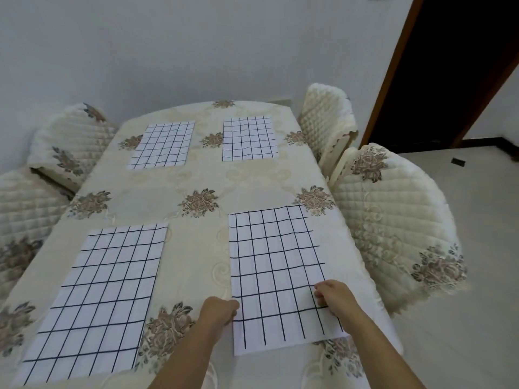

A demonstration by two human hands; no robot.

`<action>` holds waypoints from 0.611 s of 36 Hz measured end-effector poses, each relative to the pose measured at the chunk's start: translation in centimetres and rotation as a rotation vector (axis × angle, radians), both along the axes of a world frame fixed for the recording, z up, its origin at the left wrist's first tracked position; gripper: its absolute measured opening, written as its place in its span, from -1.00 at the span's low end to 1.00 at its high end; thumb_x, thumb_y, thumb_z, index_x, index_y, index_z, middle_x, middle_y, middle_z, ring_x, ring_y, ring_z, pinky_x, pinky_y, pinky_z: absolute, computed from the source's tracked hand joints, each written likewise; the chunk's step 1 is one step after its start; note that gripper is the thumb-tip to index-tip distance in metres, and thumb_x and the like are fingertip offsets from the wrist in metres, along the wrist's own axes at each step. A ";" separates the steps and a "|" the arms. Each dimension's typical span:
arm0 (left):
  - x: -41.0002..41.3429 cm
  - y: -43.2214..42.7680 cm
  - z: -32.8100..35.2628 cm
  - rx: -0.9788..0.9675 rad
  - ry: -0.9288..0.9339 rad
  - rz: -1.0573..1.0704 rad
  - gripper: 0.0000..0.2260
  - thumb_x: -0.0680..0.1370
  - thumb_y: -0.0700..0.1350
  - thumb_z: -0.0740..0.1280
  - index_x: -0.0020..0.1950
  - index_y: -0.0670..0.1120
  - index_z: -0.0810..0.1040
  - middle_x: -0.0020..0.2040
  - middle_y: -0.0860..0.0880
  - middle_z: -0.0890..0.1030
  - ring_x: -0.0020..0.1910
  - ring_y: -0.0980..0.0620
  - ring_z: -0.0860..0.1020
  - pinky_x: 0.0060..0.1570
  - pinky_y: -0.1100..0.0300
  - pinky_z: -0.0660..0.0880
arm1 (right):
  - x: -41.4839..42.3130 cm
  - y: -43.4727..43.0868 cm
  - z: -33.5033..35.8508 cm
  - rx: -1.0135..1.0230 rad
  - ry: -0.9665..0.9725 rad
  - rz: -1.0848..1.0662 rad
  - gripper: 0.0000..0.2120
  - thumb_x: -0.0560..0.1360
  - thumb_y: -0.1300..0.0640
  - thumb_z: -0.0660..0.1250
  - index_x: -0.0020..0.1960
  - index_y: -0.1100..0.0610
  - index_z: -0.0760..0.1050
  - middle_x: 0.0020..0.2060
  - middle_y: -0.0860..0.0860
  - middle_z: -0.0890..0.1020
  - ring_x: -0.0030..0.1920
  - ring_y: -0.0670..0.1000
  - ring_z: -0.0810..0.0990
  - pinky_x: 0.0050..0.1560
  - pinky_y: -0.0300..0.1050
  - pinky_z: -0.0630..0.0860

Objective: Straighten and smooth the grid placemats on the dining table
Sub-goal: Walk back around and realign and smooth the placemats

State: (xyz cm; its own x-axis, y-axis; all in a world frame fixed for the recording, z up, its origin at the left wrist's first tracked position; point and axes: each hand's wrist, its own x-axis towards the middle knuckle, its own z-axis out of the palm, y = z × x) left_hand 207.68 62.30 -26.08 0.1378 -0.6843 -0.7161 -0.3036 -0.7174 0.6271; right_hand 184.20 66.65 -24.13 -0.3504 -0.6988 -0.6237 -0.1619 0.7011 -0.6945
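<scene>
Several white placemats with dark grid lines lie on the cream floral tablecloth (202, 178). The near right placemat (276, 265) lies flat, slightly turned. My left hand (220, 308) pinches its left edge and my right hand (331, 294) pinches its right edge, both about a third of the way up from the near end. The near left placemat (98, 299) lies flat and slanted. At the far end lie the far left placemat (163, 144) and the far right placemat (248, 138), both flat.
Quilted cream chairs stand around the table: two on the right (393, 220) (327, 119) and two on the left (67, 141) (19, 209). A dark doorway (449, 66) opens at the back right. White tiled floor (483, 276) lies to the right.
</scene>
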 end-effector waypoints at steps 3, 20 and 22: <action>0.0 -0.2 -0.4 0.003 0.018 0.001 -0.73 0.46 -0.32 0.32 -0.43 -0.19 0.38 -0.49 -0.09 0.40 -0.51 0.02 0.30 -0.42 0.26 0.21 | 0.0 -0.2 -0.1 -0.007 -0.007 -0.015 -0.83 0.57 0.21 0.15 -0.12 0.23 0.47 -0.25 0.10 0.54 -0.31 0.01 0.47 -0.31 -0.19 0.36; 2.6 -1.1 -1.4 -0.030 -0.094 0.008 -0.67 0.45 -0.41 0.28 -0.50 -0.20 0.37 -0.68 -0.04 0.42 -0.57 0.02 0.34 -0.63 0.40 0.23 | 1.7 -1.1 -1.5 -0.075 -0.089 -0.076 -0.82 0.57 0.25 0.14 -0.12 0.20 0.49 -0.29 0.10 0.59 -0.35 0.03 0.52 -0.28 -0.17 0.46; 2.8 -1.2 -1.4 -0.022 -0.122 -0.012 -0.70 0.46 -0.38 0.30 -0.45 -0.17 0.38 -0.74 0.07 0.39 -0.50 0.02 0.39 -0.51 0.35 0.38 | 2.0 -1.2 -1.7 -0.069 -0.094 -0.072 -0.81 0.57 0.26 0.13 -0.13 0.19 0.49 -0.30 0.09 0.58 -0.38 0.01 0.50 -0.40 -0.23 0.39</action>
State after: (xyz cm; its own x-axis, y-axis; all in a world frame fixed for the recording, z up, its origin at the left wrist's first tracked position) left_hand 210.49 61.07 -27.48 0.2150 -0.7021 -0.6789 -0.3875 -0.6994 0.6006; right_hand 186.18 65.45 -25.82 -0.3439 -0.7162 -0.6073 -0.0449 0.6586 -0.7512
